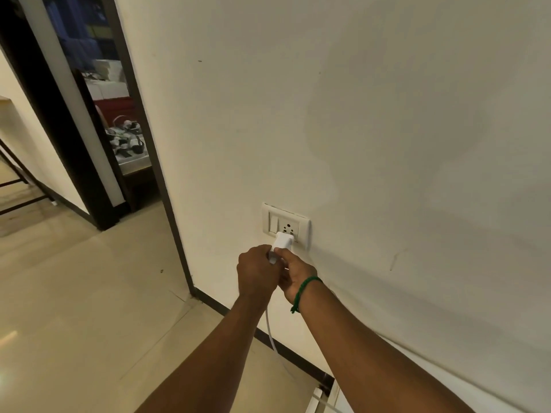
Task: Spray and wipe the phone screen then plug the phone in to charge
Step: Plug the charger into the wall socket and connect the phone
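With the charger [284, 240] sitting in the wall socket [301, 234] at 12 o'clock from both hands, the left hand [258, 274] grips the cable [269, 326] at its base, the right hand [295, 274] pinches the charger, and the cable hangs toward 6 o'clock.

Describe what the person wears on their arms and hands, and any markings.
Neither arm shows a sleeve; both are bare to the picture's edge. The right hand has a green braided thread bracelet at its wrist, with a short end hanging down. The left hand and wrist wear nothing that shows: no watch, band or ring.
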